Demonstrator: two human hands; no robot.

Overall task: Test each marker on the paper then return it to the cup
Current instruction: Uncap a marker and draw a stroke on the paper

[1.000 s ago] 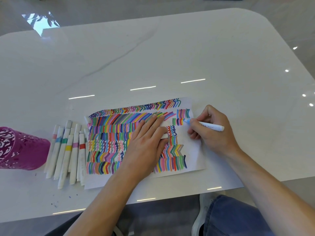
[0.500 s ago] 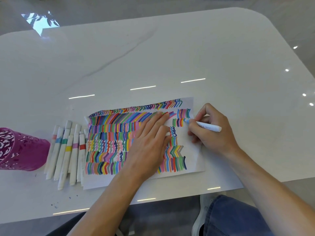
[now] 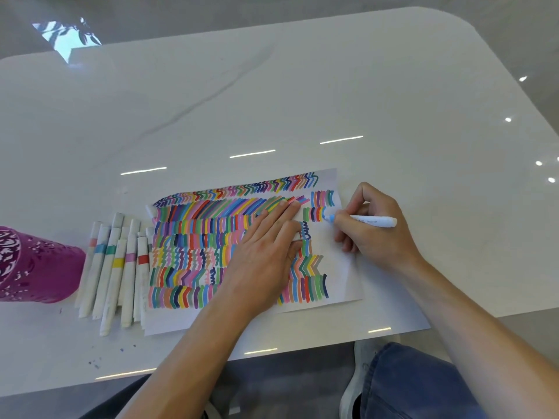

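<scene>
Head view: right hand (image 3: 373, 237) pinches the white, light-blue-tipped marker (image 3: 373, 221), tip on the scribbled white paper sheet (image 3: 343, 267) at 2 o'clock of my flat left hand (image 3: 266, 252). I'd keep strokes light and short; magenta perforated cup (image 3: 39, 264) sits at 9 o'clock.

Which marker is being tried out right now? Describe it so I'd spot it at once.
On the white table lies a paper full of coloured strokes. At the paper's right edge the right hand pinches a white marker, its light blue tip on the sheet. It alone is held; the other markers lie in a row left of the paper.
</scene>
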